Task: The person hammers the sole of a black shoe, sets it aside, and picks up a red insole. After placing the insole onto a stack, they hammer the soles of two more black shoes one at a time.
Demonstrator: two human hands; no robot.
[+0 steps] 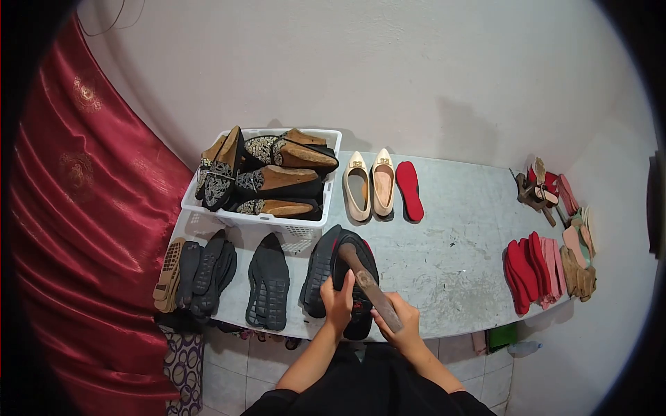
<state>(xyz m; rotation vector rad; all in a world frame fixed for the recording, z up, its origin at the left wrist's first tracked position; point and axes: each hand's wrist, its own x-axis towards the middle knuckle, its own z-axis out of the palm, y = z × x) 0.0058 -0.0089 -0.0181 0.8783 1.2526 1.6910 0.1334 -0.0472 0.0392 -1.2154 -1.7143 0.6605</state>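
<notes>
A black shoe [360, 309] with a bit of red at its edge sits at the table's front edge, before my body. My left hand [338, 304] is closed on its left side, thumb up. A worn wooden bar [371, 288] slants across the shoe, its upper end inside the opening. Around the bar's lower end my right hand [401, 322] is closed; its fingertips are partly hidden. Left of the shoe, close to my left hand, lie black soles [317, 274] with a ridged tread.
A white basket [270, 220] holds decorated black shoes on wooden lasts. Cream flats [356, 188] and a red insole [411, 191] lie behind. More black soles [268, 284] are at left. Red insoles [517, 276] and a dark metal tool [534, 194] lie at right. A red curtain [90, 229] hangs left.
</notes>
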